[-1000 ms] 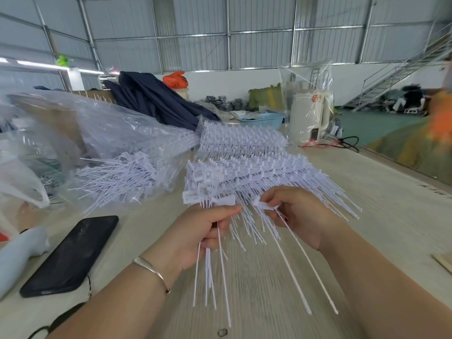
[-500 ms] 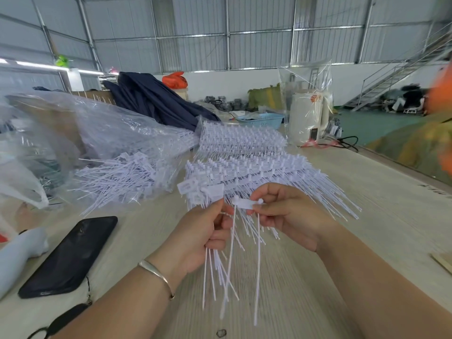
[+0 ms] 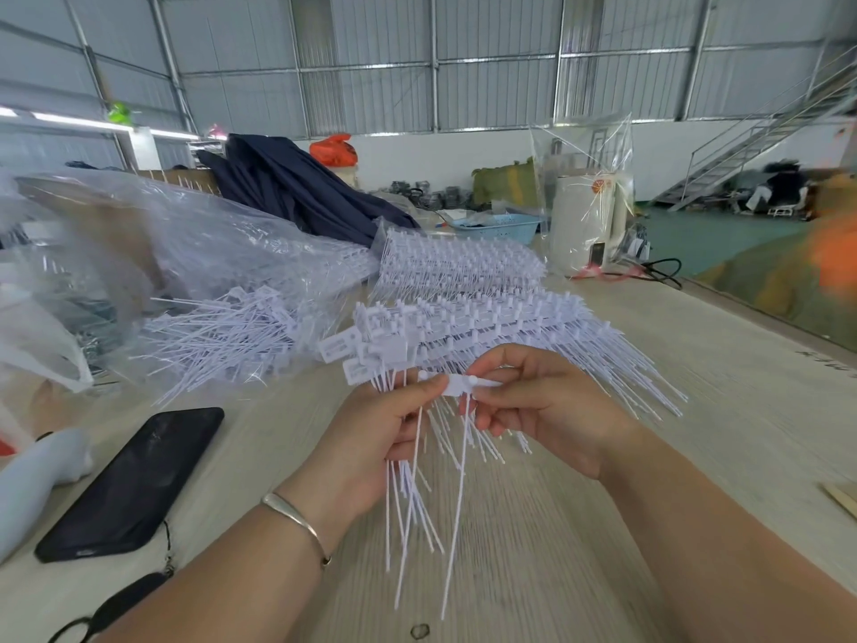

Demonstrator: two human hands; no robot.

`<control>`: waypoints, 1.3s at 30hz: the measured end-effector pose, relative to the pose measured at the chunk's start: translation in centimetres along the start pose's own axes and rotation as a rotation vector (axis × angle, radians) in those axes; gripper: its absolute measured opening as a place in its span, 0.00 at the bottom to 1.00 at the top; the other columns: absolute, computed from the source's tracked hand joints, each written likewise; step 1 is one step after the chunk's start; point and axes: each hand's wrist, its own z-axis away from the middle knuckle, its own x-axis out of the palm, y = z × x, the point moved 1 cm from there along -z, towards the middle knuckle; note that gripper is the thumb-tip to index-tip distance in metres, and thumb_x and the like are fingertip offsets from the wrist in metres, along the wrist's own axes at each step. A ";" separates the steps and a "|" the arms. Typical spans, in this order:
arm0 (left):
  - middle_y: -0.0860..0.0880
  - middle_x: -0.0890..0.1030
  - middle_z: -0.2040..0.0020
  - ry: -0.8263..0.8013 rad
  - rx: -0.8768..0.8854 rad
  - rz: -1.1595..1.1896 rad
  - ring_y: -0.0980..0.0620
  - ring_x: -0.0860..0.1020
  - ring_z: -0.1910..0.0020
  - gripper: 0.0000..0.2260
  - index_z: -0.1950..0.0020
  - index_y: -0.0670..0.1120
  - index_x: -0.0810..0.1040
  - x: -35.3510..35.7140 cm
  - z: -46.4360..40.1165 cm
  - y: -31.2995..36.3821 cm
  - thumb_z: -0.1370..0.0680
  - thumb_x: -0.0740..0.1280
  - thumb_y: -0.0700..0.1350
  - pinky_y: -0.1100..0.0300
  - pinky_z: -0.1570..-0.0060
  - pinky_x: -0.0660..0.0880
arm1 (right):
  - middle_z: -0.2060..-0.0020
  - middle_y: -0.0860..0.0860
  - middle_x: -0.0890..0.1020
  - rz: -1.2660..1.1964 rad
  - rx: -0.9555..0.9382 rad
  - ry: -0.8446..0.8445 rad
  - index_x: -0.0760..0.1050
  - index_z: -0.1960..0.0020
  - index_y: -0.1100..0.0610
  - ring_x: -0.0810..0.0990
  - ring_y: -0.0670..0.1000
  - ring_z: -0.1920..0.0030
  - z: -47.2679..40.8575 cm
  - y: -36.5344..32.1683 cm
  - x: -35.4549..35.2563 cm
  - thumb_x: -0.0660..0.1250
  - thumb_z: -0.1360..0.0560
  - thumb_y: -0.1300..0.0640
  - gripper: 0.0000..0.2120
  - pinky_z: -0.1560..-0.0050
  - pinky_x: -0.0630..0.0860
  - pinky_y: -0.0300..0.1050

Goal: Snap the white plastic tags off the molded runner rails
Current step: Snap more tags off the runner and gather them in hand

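My left hand point(image 3: 371, 438) grips a bundle of loose white tags point(image 3: 408, 498), their flat heads sticking up above my fingers and their thin tails hanging down. My right hand point(image 3: 542, 410) pinches the head of a single white tag point(image 3: 457, 385) that lies crosswise between both thumbs, its tail dangling. Behind my hands lies a stack of molded runner rails point(image 3: 501, 331) with tags still attached, and a second stack point(image 3: 454, 264) sits farther back.
A clear plastic bag point(image 3: 185, 252) holds a heap of loose tags point(image 3: 222, 336) at left. A black phone point(image 3: 134, 484) lies on the wooden table point(image 3: 695, 410) near my left forearm. A white appliance in plastic point(image 3: 586, 220) and a blue basket point(image 3: 498, 225) stand at the back.
My right hand brought a snapped-off tag leftward to the bundle in my left hand. Both hands rose slightly, and the tag now lies crosswise between my thumbs.
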 end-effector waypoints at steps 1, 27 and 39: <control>0.55 0.67 0.75 0.013 0.003 0.014 0.59 0.58 0.80 0.10 0.60 0.47 0.76 -0.1 -0.1 0.0 0.35 0.75 0.45 0.69 0.82 0.54 | 0.63 0.62 0.81 0.007 -0.005 0.014 0.74 0.51 0.64 0.78 0.53 0.68 0.0 0.0 -0.1 0.65 0.26 0.72 0.06 0.67 0.75 0.40; 0.54 0.58 0.72 -0.392 -0.136 0.209 0.61 0.59 0.81 0.08 0.57 0.42 0.85 1.9 1.7 0.7 0.29 0.72 0.47 0.71 0.83 0.56 | 0.67 0.55 0.78 -0.412 0.089 -0.170 0.81 0.61 0.60 0.75 0.45 0.71 0.0 0.9 0.7 0.82 0.44 0.60 0.15 0.71 0.73 0.35; 0.50 0.69 0.72 -0.113 -0.088 0.246 0.54 0.66 0.77 0.12 0.63 0.47 0.65 1.8 1.0 0.7 0.26 0.65 0.51 0.65 0.79 0.62 | 0.75 0.49 0.71 -0.329 -0.018 0.062 0.78 0.69 0.54 0.67 0.45 0.75 -0.2 -0.2 0.0 0.70 0.34 0.58 0.06 0.70 0.64 0.35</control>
